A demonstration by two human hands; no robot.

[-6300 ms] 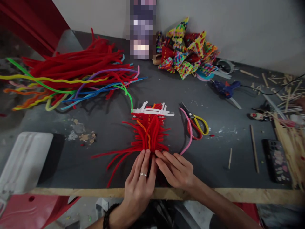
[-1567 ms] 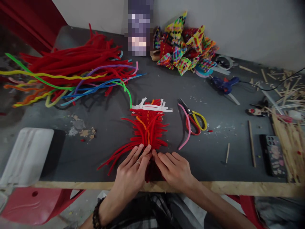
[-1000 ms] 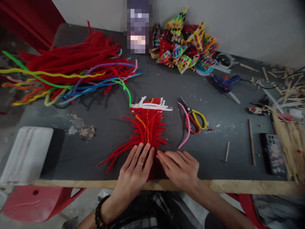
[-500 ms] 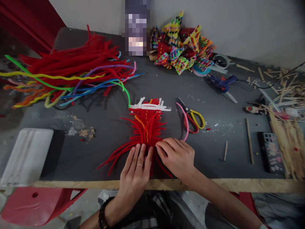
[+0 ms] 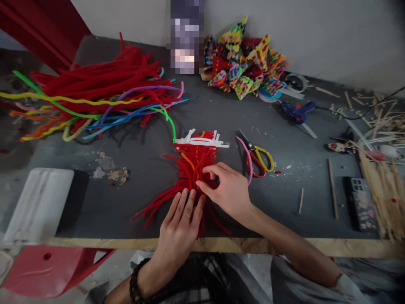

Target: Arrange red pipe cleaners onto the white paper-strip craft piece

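1. Head view: left hand point(image 5: 180, 223) lies flat, fingers spread, palm down on the near end of a woven red pipe-cleaner piece point(image 5: 194, 169); nothing gripped, just pressing.
2. Right hand point(image 5: 226, 190) sits on the middle of the same piece, thumb and forefinger pinched on a red strand; other fingers curled loosely.
3. Woven piece lies on the grey table point(image 5: 142, 177), centre, near the front edge. Loose red ends fan out to the left and toward the person. One orange strand runs through its middle.
4. White strips point(image 5: 202, 142) lie across the far end of the piece, touching it.
5. Green pipe cleaner point(image 5: 167, 120) curves from the far-left pile down to the left corner of the white strips.
6. Scissors point(image 5: 257, 158) with yellow and red handles lie just right of the piece; a pink pipe cleaner point(image 5: 247, 158) lies touching them on the left.
7. Big pile of pipe cleaners point(image 5: 101, 88), mostly red with yellow, blue, purple and orange ones, sits far left, well apart from the hands.
8. Heap of multicoloured woven shapes point(image 5: 245, 67) lies against the back wall.
9. Blue glue gun point(image 5: 297, 112) lies right of centre, cord running off to the right.
10. Phone point(image 5: 363, 202) lies face down at the right near the front edge, beside a heap of wooden sticks point(image 5: 384, 185).
11. White tray point(image 5: 38, 204) sits at the left front corner.
12. Left wrist wears a dark bead bracelet point(image 5: 134, 283).
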